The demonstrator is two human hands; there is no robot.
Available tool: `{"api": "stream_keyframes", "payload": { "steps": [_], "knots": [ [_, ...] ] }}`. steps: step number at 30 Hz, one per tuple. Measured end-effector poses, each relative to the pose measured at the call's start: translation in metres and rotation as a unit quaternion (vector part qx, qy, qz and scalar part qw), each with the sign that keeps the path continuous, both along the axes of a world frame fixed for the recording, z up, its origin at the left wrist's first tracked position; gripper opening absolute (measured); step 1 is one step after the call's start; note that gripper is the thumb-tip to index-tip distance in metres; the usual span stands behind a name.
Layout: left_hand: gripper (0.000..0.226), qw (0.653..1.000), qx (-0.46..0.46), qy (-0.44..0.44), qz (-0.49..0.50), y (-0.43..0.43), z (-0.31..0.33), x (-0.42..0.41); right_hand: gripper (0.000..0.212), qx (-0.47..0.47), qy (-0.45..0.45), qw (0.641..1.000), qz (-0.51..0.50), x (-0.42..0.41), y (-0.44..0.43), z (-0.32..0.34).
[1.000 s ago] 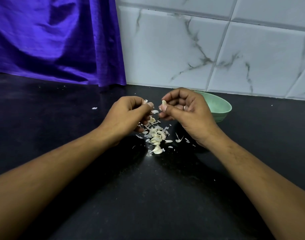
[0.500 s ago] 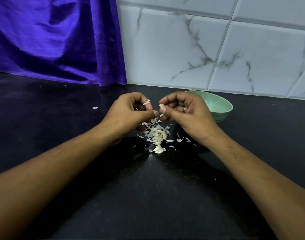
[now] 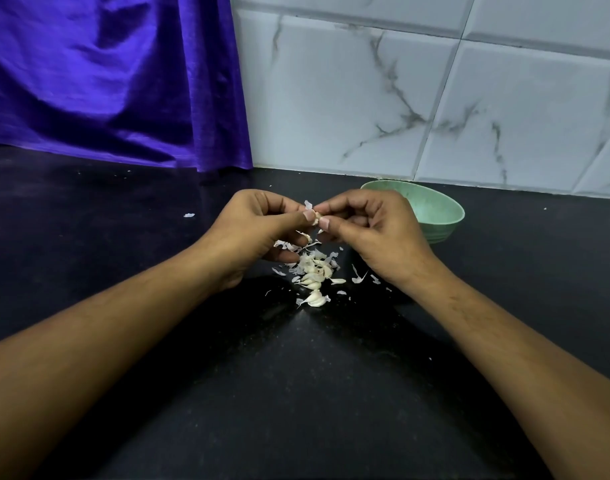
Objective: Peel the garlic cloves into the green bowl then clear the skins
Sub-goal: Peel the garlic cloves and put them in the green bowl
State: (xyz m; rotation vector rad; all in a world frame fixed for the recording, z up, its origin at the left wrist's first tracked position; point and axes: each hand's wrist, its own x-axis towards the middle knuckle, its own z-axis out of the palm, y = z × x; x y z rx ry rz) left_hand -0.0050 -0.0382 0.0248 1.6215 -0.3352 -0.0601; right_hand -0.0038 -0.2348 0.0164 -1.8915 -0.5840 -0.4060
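My left hand [image 3: 258, 230] and my right hand [image 3: 373, 230] meet above the black counter, and both pinch one small garlic clove [image 3: 315, 217] between thumb and fingertips. A flake of skin [image 3: 308, 204] sticks up from the clove. Below the hands lies a pile of garlic cloves and skins [image 3: 314, 271], with one loose clove [image 3: 315, 299] nearest me. The green bowl [image 3: 435, 213] stands behind my right hand, partly hidden by it; what it holds cannot be seen.
Black counter [image 3: 296, 393] runs from wall to front edge. A purple cloth [image 3: 106, 81] hangs at the back left. White marbled tiles [image 3: 435, 98] form the back wall. A stray skin flake [image 3: 189, 215] lies left of my left hand.
My hands have drawn together, and the thumbs now meet on the clove. The skin flake at the left fingertips now stands up between both hands.
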Motion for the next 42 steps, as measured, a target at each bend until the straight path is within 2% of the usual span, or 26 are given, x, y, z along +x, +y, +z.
{"api": "stream_keyframes", "payload": {
  "steps": [5,11,16,24,30,33,37,42],
  "knots": [
    [0.022,1.000,0.006,0.005,0.008,-0.001,0.000,0.000,0.016,-0.023,-0.010,1.000,-0.014,-0.002,0.001,-0.001],
    [0.010,0.999,0.012,0.015,0.041,-0.004,-0.003,-0.002,0.016,-0.051,-0.010,0.998,-0.033,-0.005,0.006,-0.003],
    [0.020,0.998,0.008,0.012,0.060,-0.007,-0.005,-0.003,0.019,-0.053,-0.022,0.997,-0.045,-0.006,0.010,-0.005],
    [0.015,0.999,-0.021,0.018,0.031,-0.007,-0.002,-0.002,0.017,0.036,-0.007,0.999,-0.008,-0.002,0.010,-0.002],
    [0.020,0.997,0.070,-0.021,0.038,-0.004,-0.006,0.000,0.015,0.129,0.016,0.992,0.007,-0.004,0.009,0.004],
    [0.025,0.990,0.107,-0.075,0.052,-0.001,-0.004,0.000,0.016,0.123,0.033,0.992,-0.004,-0.003,0.007,0.005],
    [0.020,0.971,0.168,-0.153,0.078,0.003,-0.002,0.000,0.015,0.116,0.038,0.993,-0.008,-0.004,0.006,0.006],
    [0.022,0.962,0.188,-0.167,0.107,0.005,-0.001,0.002,0.013,0.117,0.050,0.992,-0.002,-0.004,0.005,0.006]
  ]
}}
